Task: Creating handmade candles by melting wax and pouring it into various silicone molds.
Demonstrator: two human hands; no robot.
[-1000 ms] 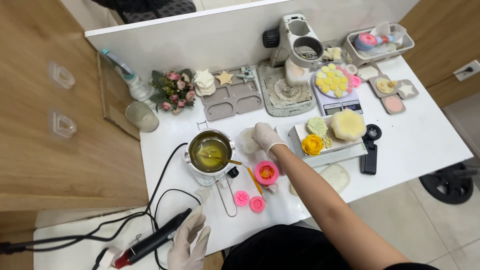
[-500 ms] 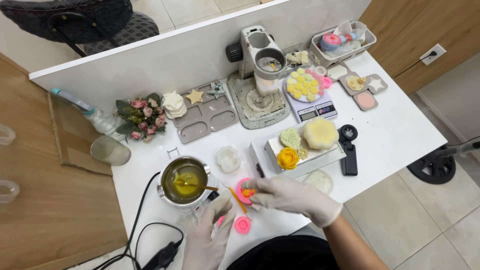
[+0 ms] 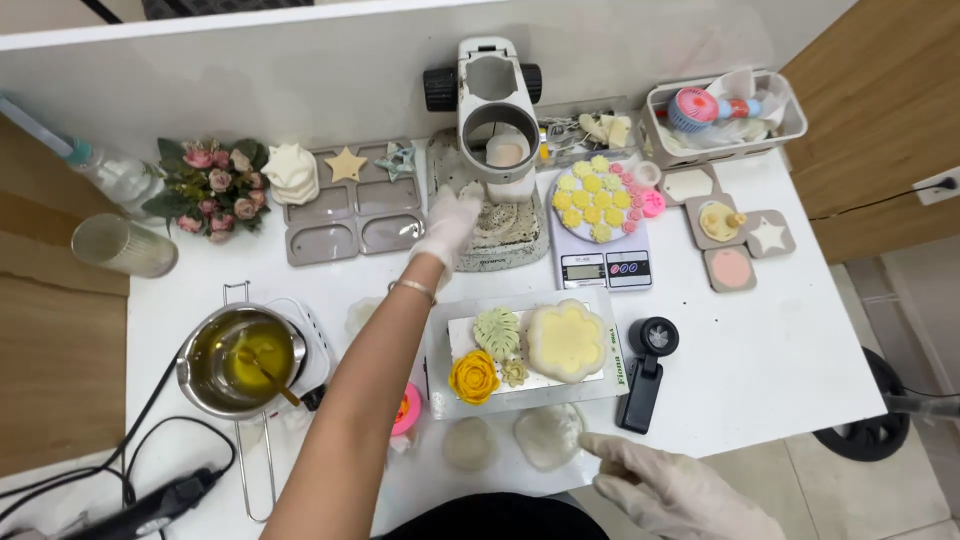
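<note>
The gloved left hand (image 3: 447, 222) is extended, fingers spread, onto the far stand base (image 3: 500, 235), while the right hand (image 3: 680, 490) is rested open beside a pale mould (image 3: 548, 436) at the bench (image 3: 780, 340) near edge.

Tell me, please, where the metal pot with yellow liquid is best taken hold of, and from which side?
Grip the metal pot by its long wire handle, coming from the near table edge. The handle sticks out toward the person, away from the liquid, and the spoon leans inside, so the rim is probably awkward to grasp.
</note>
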